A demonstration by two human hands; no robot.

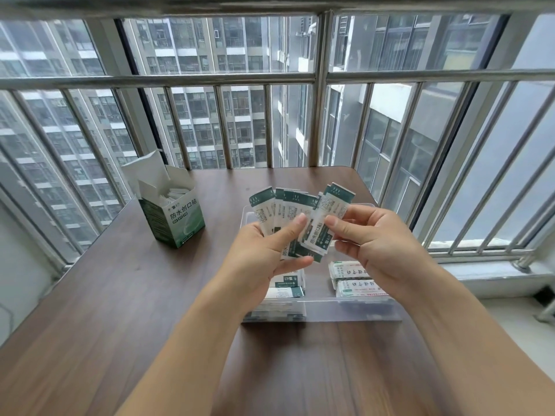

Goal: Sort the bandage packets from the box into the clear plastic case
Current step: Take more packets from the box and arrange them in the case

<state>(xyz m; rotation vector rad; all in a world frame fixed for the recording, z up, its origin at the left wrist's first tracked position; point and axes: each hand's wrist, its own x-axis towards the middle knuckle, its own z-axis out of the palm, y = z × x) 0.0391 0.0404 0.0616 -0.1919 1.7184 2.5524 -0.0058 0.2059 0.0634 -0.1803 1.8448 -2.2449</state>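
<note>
My left hand (267,250) grips a fanned bunch of green-and-white bandage packets (288,210) above the clear plastic case (345,310). My right hand (369,235) pinches the rightmost packets (333,205) of that fan between thumb and fingers. In the case lie more green-and-white packets (288,285) on the left and white packets with red print (357,280) on the right. The open green bandage box (172,211) stands on the table to the left, with packets showing inside its top.
The brown wooden table (135,295) sits against a barred window railing (270,124). A grey window ledge (495,274) runs along the right, just past the table's edge.
</note>
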